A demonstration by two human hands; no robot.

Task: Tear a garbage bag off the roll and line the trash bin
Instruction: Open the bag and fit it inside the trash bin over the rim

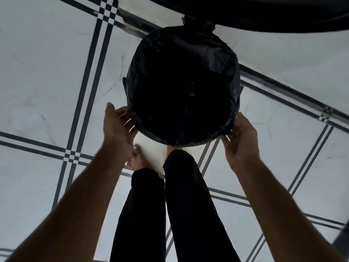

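Observation:
A round trash bin (125,82) stands on the floor straight below me, seen from above. A black garbage bag (181,59) lies inside it and is folded over the rim all the way round. My left hand (119,123) is at the near-left rim, fingers spread and touching the bag's folded edge. My right hand (241,137) is at the near-right rim, fingers curled on the bag's edge there. The roll of bags is not in view.
White floor tiles (47,72) with dark striped borders lie all around. My legs in black trousers (181,205) and bare feet stand just in front of the bin. A large dark object (264,12) spans the top right, right behind the bin.

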